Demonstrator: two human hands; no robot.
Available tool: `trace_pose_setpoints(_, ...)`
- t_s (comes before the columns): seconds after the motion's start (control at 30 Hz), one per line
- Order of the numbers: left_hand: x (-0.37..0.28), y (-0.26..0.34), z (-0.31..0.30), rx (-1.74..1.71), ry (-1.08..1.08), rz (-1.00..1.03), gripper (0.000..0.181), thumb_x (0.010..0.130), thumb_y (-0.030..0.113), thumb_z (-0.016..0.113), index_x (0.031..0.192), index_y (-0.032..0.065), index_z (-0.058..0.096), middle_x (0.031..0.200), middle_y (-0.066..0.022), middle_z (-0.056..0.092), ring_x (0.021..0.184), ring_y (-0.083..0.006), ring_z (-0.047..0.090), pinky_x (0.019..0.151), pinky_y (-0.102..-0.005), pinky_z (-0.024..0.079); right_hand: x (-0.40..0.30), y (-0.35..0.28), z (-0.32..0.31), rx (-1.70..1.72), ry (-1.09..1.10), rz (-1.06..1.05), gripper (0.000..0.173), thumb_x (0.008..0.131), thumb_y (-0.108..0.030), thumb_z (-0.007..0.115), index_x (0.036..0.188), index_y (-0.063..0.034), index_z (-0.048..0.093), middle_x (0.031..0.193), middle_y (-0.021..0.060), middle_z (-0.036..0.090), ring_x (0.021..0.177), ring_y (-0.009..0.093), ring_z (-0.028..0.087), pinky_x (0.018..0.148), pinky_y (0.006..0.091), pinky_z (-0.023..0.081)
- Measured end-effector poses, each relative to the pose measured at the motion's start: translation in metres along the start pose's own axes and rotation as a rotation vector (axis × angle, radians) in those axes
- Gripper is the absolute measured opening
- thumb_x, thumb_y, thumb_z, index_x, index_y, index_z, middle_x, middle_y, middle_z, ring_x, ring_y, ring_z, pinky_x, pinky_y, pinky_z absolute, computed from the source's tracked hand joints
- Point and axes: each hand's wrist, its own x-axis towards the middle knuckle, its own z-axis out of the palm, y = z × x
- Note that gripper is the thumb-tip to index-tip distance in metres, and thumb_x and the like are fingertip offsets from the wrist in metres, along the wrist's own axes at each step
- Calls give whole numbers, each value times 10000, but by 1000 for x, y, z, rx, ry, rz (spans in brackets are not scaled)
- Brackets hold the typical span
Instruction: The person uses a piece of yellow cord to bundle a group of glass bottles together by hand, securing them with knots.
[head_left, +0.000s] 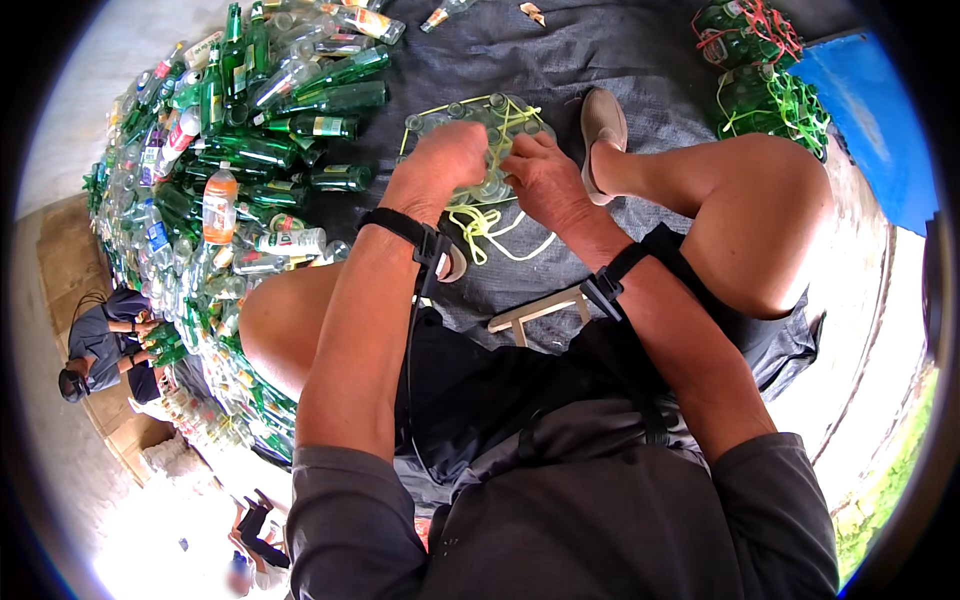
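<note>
A bundle of clear glass bottles (491, 187) stands upright on the dark ground sheet between my feet, its necks and rims facing up. Yellow-green twine (476, 229) runs around and across the bottles, with a loose loop lying on the sheet at the near side. Over the bundle's left part, my left hand (450, 157) is curled into a fist, slightly blurred; what lies inside it is hidden. My right hand (544, 176) is over the right part, its bent thumb and fingers pinched at the twine in the middle. Both wrists wear black straps.
A large heap of green and clear bottles (255, 161) spreads along the left. Tied bundles of green bottles (772, 101) stand at the far right beside a blue panel (870, 127). Below me is a wooden stool (544, 307). Another person (101, 341) handles green bottles at left.
</note>
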Motion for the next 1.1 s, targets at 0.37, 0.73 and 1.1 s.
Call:
trace_pose_setpoints(0.37,7,-24,19,-252,10,-91,236,821,273,776,887,46,766,837,-229,705,818,-398,704,757,-461,557,0,2,0,27,-13,11,210,710,-20,784,897,-88,717,910,16,609,922,256,596,791,372,546)
trace_pose_setpoints(0.73,-2,-24,28,-315,128,-125,261,829,287,784,846,28,752,792,-235,693,772,-394,699,726,-456,547,1,4,2,38,-12,-18,202,716,-15,774,894,-84,710,913,26,612,916,273,586,791,379,538)
trace_pose_setpoints(1.1,-12,-33,62,-375,341,-107,256,854,284,748,818,30,745,733,-209,668,747,-417,665,705,-457,539,2,3,0,27,-14,-22,185,721,-29,774,882,-87,703,902,27,610,904,271,579,788,383,529)
